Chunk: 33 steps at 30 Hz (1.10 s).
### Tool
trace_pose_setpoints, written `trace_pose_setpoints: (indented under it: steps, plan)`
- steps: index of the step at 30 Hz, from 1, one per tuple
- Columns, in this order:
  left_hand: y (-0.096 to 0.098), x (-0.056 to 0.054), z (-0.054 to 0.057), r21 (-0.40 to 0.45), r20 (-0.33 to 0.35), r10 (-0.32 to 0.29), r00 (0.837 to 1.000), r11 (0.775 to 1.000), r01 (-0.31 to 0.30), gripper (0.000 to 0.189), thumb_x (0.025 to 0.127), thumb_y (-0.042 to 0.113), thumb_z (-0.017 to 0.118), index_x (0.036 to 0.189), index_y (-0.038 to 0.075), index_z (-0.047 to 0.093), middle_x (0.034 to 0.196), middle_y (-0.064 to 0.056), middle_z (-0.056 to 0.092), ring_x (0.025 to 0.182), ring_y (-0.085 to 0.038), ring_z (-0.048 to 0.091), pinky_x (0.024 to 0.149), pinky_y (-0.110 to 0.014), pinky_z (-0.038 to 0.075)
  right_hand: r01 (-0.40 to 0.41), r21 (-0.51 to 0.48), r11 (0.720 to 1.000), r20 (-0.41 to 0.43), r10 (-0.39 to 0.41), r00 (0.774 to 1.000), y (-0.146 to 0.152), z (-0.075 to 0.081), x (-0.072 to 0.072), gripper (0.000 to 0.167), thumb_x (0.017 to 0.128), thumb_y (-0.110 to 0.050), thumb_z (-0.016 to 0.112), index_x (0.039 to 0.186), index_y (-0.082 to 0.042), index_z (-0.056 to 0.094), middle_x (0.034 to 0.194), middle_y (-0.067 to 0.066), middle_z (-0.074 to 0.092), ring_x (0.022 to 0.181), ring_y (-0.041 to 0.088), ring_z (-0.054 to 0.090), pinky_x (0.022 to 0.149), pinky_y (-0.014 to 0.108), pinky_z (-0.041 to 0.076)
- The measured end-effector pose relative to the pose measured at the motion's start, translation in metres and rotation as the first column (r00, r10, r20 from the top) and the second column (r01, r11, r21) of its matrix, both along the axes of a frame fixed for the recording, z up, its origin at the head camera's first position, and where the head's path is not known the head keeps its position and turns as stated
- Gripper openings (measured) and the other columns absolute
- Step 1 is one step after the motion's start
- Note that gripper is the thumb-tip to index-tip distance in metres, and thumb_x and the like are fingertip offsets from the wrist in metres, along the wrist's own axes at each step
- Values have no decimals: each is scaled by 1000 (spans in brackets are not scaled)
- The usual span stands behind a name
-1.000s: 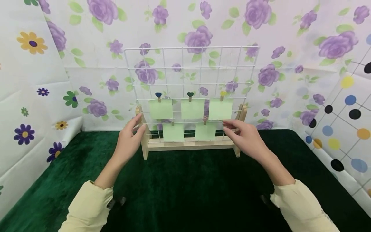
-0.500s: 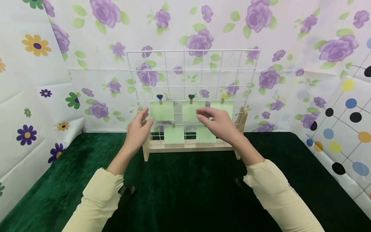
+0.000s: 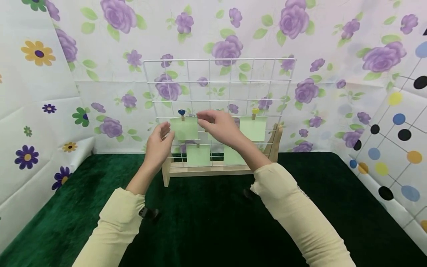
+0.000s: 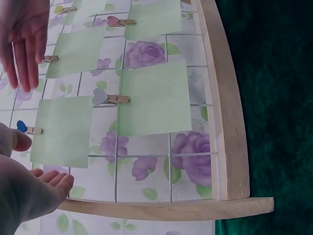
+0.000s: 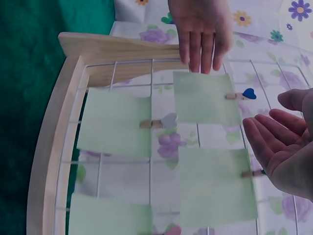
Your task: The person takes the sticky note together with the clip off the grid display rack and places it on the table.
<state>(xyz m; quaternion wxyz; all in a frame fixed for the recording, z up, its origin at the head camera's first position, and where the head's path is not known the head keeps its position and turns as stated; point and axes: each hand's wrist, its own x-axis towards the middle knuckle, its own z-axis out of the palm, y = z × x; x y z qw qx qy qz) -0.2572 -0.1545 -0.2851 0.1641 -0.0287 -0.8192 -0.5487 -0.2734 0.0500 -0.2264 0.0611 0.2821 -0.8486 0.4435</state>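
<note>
My left hand (image 3: 158,144) is beside the left edge of the upper-left green paper note (image 3: 184,128), fingers loosely bent, holding nothing. My right hand (image 3: 218,126) hovers before the wire grid at that note's right edge, also with nothing in it, and hides most of the upper-middle note. A blue heart clothespin (image 3: 181,113) fastens the upper-left note. On the upper-right note (image 3: 252,128) sits a yellow heart clothespin (image 3: 254,112). Below hang two more notes; the left wrist view shows a white heart clothespin (image 4: 110,98) and a pink heart clothespin (image 4: 120,21) on them.
The white wire grid (image 3: 219,80) stands upright in a wooden stand (image 3: 210,171) on a dark green cloth (image 3: 207,215). Behind it hangs a sheet with purple flowers (image 3: 227,50). A dotted sheet (image 3: 398,159) closes off the right side.
My right hand has moved left across the notes, from the upper-right note to the upper-left one. My left hand has shifted slightly right and remains near the left side of the grid.
</note>
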Motion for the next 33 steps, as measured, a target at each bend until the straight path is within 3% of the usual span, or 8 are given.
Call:
trace_pose_setpoints:
  steps: [13, 16, 23, 29, 33]
  plan:
    - [1, -6, 6, 28, 47, 1, 999, 1000, -2, 49, 103, 21, 44, 148, 5, 35, 149, -13, 39, 136, -25, 36, 108, -40, 32, 40, 14, 999, 12, -40, 999, -34, 15, -11, 39, 100, -19, 54, 136, -5, 54, 133, 8, 58, 115, 17, 58, 84, 26, 51]
    - [1, -7, 7, 28, 43, 0, 999, 1000, -1, 49, 102, 21, 44, 147, 4, 36, 147, -15, 40, 135, -27, 38, 108, -41, 32, 65, 45, 997, -10, -65, 998, -38, 16, -14, 36, 100, -17, 54, 134, -4, 57, 130, 9, 60, 109, 17, 61, 81, 24, 51]
    - [1, -11, 7, 26, 33, -3, 999, 1000, 2, 49, 102, 21, 46, 146, 2, 36, 146, -17, 42, 134, -28, 39, 107, -41, 33, 157, 205, 966, -128, -133, 983, -51, 22, -21, 32, 100, -14, 50, 129, -7, 61, 125, 8, 63, 70, 18, 56, 62, 24, 42]
    - [3, -13, 7, 38, 6, 44, 999, 998, -44, 46, 101, 18, 48, 143, 1, 42, 140, -17, 48, 129, -28, 44, 104, -40, 37, 186, 292, 938, -132, -153, 979, -60, 26, -22, 33, 100, -16, 52, 131, -9, 61, 126, 7, 63, 97, 18, 64, 70, 23, 46]
    - [5, -14, 9, 55, -13, 95, 995, 994, -94, 41, 99, 16, 50, 138, 1, 48, 135, -15, 52, 122, -27, 49, 100, -39, 41, 193, 271, 943, -102, -171, 980, -63, 26, -23, 35, 100, -19, 54, 134, -9, 58, 125, 8, 63, 94, 19, 64, 60, 23, 42]
